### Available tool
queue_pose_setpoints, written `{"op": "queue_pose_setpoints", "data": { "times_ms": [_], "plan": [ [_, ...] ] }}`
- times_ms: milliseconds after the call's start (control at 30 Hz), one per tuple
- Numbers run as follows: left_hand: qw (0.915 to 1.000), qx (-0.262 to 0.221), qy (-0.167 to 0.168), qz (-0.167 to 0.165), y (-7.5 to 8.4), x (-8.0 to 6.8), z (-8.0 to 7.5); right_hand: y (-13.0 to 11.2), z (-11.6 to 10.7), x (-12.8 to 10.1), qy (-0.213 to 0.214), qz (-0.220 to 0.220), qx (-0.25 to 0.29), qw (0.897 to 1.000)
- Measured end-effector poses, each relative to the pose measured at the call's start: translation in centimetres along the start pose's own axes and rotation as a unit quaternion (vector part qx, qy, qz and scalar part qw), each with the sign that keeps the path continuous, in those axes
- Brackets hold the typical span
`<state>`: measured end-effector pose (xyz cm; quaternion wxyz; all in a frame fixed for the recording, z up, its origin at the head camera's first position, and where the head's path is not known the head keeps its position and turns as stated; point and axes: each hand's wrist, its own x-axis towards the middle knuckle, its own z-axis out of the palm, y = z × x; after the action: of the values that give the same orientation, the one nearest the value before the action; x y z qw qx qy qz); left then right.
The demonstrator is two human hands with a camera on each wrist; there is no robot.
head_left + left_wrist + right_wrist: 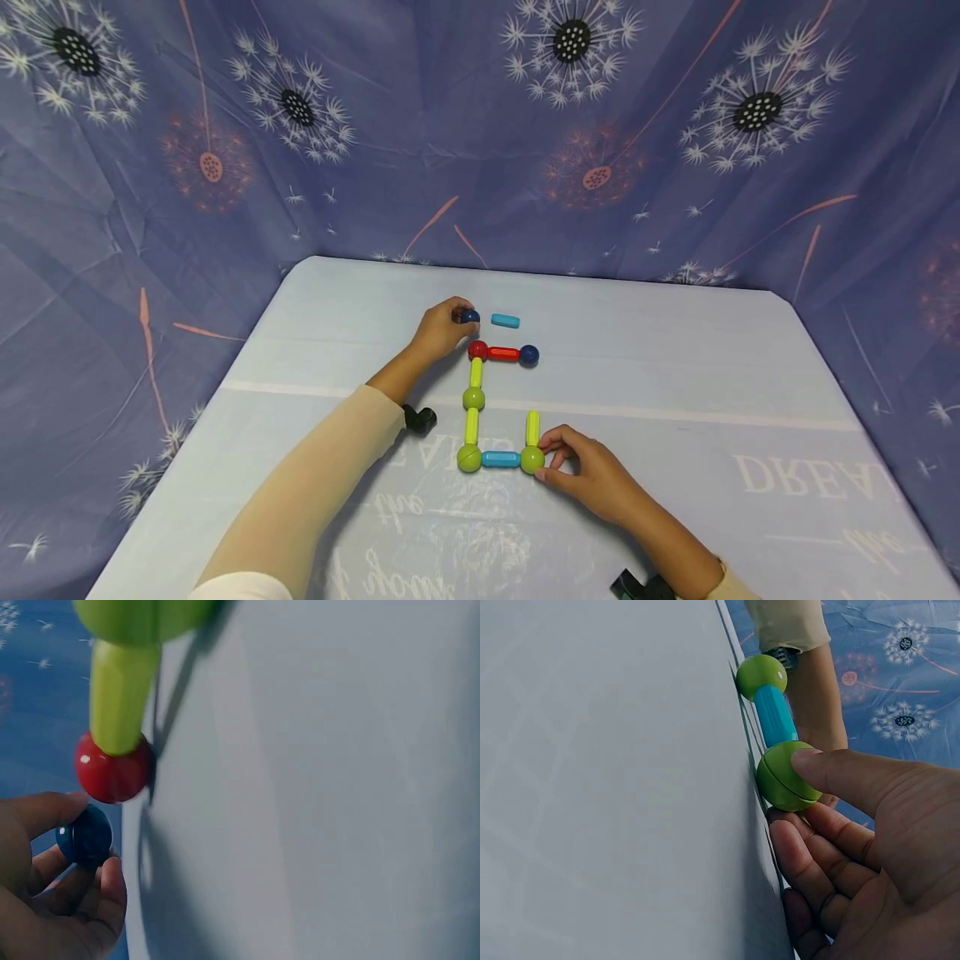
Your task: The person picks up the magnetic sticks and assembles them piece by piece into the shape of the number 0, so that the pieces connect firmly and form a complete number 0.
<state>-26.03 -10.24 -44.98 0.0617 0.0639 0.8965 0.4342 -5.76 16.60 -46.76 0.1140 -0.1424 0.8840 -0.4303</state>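
My left hand (441, 327) pinches a dark blue ball (88, 835) between thumb and fingers, just behind the red ball (477, 351). From that red ball a red rod (503, 353) runs right to another dark blue ball (528, 356). Toward me, yellow-green rods (472, 426) and a green ball (473, 398) lead down to a green corner ball (469, 457). A blue rod (501, 459) joins it to the right green ball (787, 776), which my right hand (592, 475) grips with thumb and fingers. A short yellow-green rod (533, 428) points away from that ball.
A loose light blue rod (506, 321) lies right of my left hand, near the back of the white table (675, 350). A patterned purple-blue cloth (450, 150) hangs behind the table. Black wrist devices (420, 420) sit at both wrists.
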Motion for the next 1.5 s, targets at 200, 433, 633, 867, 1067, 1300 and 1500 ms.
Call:
{"op": "queue_pose_setpoints", "data": {
  "times_ms": [200,433,633,867,1067,1300,1500],
  "plan": [
    [0.9993,-0.034,0.005,0.015,0.9,-0.9,-0.3,0.0,0.0,0.0,0.001,0.000,0.002,1.000],
    [0.9972,-0.071,-0.022,0.008,2.4,-2.1,-0.2,0.1,0.0,0.0,0.000,-0.005,0.004,1.000],
    [0.9958,-0.075,-0.049,0.016,3.3,-3.2,0.0,0.1,-0.1,0.0,0.000,-0.009,0.003,1.000],
    [0.9916,-0.075,-0.094,0.047,4.4,-4.5,0.5,0.1,-0.1,0.0,-0.001,-0.010,0.002,1.000],
    [0.9848,-0.069,-0.137,0.082,5.1,-5.4,1.0,0.0,-0.1,0.0,-0.001,-0.008,-0.002,1.000],
    [0.9807,-0.044,-0.163,0.098,5.2,-5.9,1.5,0.0,-0.1,0.1,0.001,-0.006,-0.004,1.000],
    [0.9734,-0.026,-0.199,0.111,4.8,-6.0,2.4,0.0,-0.1,0.1,0.002,-0.008,-0.003,1.000]
  ]
}}
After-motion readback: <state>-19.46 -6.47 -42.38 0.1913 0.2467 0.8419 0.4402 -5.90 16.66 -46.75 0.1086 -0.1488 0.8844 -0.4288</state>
